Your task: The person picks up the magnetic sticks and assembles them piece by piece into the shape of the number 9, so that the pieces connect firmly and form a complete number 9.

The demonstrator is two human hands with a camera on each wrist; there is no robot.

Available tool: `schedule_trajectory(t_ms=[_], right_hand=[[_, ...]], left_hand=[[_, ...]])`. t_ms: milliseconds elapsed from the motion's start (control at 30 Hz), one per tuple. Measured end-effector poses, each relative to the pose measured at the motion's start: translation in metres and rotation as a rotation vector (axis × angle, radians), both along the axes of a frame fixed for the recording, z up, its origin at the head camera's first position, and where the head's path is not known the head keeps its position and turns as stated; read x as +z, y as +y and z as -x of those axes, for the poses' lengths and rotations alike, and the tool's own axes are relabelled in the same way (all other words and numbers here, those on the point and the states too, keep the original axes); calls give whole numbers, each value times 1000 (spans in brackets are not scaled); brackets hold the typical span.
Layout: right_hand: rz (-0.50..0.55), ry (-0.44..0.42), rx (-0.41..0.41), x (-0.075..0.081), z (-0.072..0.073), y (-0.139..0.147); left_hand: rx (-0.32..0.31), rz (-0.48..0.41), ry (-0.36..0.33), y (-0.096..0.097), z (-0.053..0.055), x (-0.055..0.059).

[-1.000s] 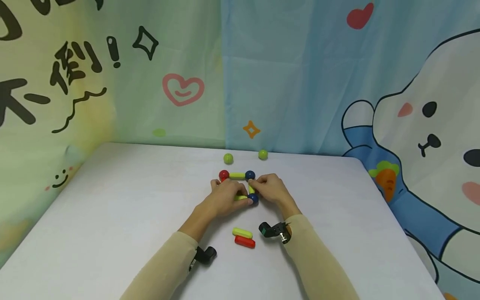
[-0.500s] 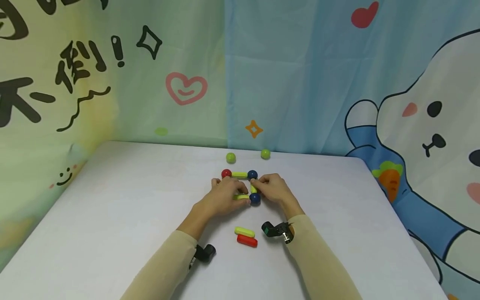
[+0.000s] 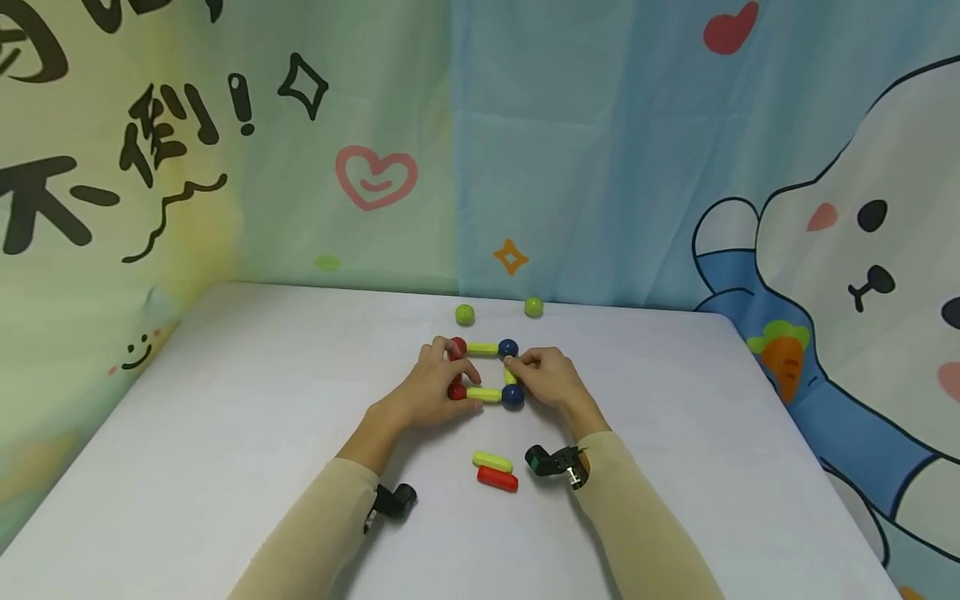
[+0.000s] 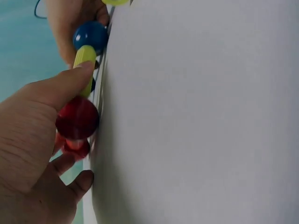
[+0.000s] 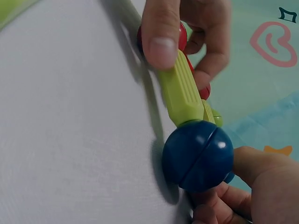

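A square of magnetic balls and rods lies on the table before both hands. Its right corners are a near blue ball (image 3: 513, 396) and a far blue ball (image 3: 508, 348); its left corners are a near red ball (image 4: 77, 119) and a far red ball (image 3: 459, 346). My left hand (image 3: 431, 385) grips the left side, its thumb on the near yellow-green rod (image 5: 182, 91) and its fingers reaching the far red ball. My right hand (image 3: 551, 382) pinches the right yellow-green rod (image 3: 510, 377) between the blue balls. The left red rod is partly hidden by fingers.
A loose yellow-green rod (image 3: 492, 461) and a red rod (image 3: 497, 478) lie side by side nearer the body. Two green balls, one left (image 3: 464, 314) and one right (image 3: 533, 307), sit near the table's (image 3: 247, 375) back edge, before a printed curtain (image 3: 555, 167).
My left hand has shifted left along the square, from near the blue ball to the red side, uncovering the near rod and near red ball. The right hand keeps its pinch.
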State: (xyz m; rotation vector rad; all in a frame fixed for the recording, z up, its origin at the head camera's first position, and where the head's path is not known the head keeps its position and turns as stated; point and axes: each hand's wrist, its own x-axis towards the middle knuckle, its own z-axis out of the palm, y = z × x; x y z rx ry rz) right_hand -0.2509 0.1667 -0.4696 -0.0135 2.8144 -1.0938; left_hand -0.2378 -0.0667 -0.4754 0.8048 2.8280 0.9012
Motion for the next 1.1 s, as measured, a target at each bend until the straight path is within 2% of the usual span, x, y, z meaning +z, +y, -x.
schedule_trajectory(t_ms=[200,333,567,667,933,1100], right_hand=[[4,-7,-7,1,-2,1],[4,-5,-23,1,-4,3],[37,-28,-30,4,-5,6],[43,-51,-9,6,-6,8],[47,-119,45,18,-13,12],[44,-109,108,25,-17,8]], left_hand=[[12,-20,-53,-6,0,-1],[-11,-49,-76,-7,0,-3],[-17,-167,-185,-15,2,-3],[-15,-187,-234,-19,3,-3],[-66,-214,-285,-22,7,-4],[-59,-229,-317,-29,8,-2]])
